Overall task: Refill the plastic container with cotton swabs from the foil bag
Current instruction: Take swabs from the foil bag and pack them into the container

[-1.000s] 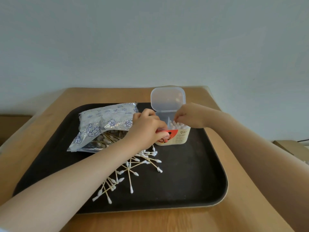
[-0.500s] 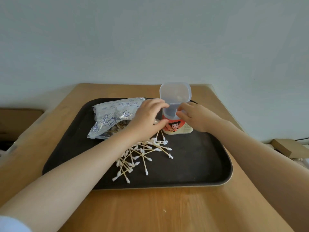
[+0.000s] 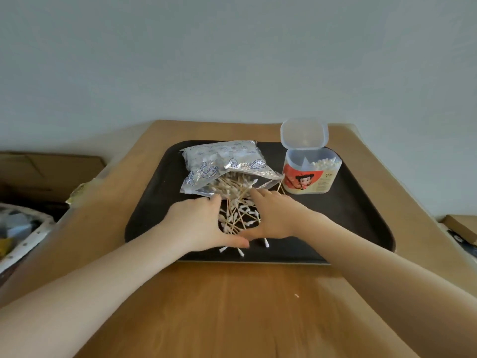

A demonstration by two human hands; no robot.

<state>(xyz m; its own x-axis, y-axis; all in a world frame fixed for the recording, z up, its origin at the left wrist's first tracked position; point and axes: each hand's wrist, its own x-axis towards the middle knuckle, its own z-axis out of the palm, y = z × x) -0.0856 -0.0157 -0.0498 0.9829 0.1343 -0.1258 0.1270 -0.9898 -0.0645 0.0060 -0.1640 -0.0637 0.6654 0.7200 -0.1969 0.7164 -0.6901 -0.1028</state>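
Note:
A pile of loose cotton swabs (image 3: 238,215) lies on the dark tray (image 3: 343,218) in front of the open foil bag (image 3: 222,164), which holds more swabs. My left hand (image 3: 201,223) and my right hand (image 3: 276,215) lie flat on either side of the pile, fingers spread, thumbs nearly touching below it. The clear plastic container (image 3: 311,174) with a cartoon label stands upright at the tray's back right, lid flipped up, partly filled with swabs. Neither hand touches it.
The tray rests on a wooden table (image 3: 232,306) against a pale wall. Cardboard boxes (image 3: 38,171) and clutter sit beyond the table's left edge. Another box (image 3: 462,226) lies at the far right.
Both hands left the container and dropped toward me onto the loose swabs. The container now stands alone at the back right. The camera view has shifted.

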